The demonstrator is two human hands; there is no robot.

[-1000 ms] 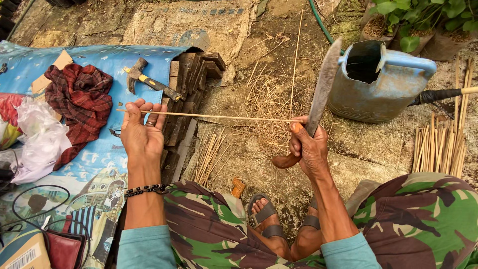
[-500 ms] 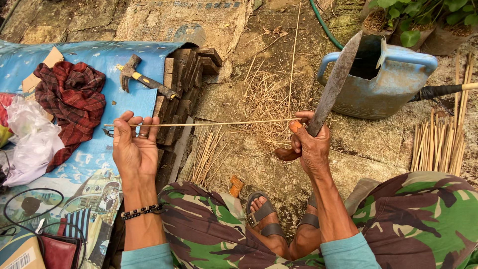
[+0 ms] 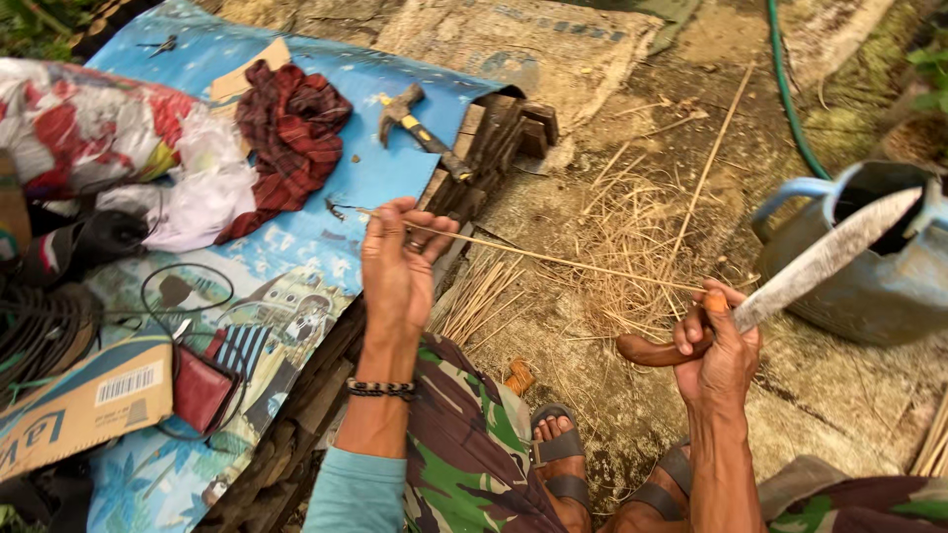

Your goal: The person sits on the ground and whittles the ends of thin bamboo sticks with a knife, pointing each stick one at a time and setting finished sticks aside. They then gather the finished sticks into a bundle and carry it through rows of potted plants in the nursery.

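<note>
Your left hand [image 3: 395, 262] pinches the stick [image 3: 533, 255]; your right hand [image 3: 719, 341] grips the knife [image 3: 790, 278]. Keep the stick taut and shave away from your fingers.

Outdoor yard workspace: bare dirt ground [image 3: 632, 128], garden hose [image 3: 787, 99], watering can [image 3: 869, 266].

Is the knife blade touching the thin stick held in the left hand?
Apart. The head view shows the blade raised toward the watering can, while the stick ends near the right hand.
</note>
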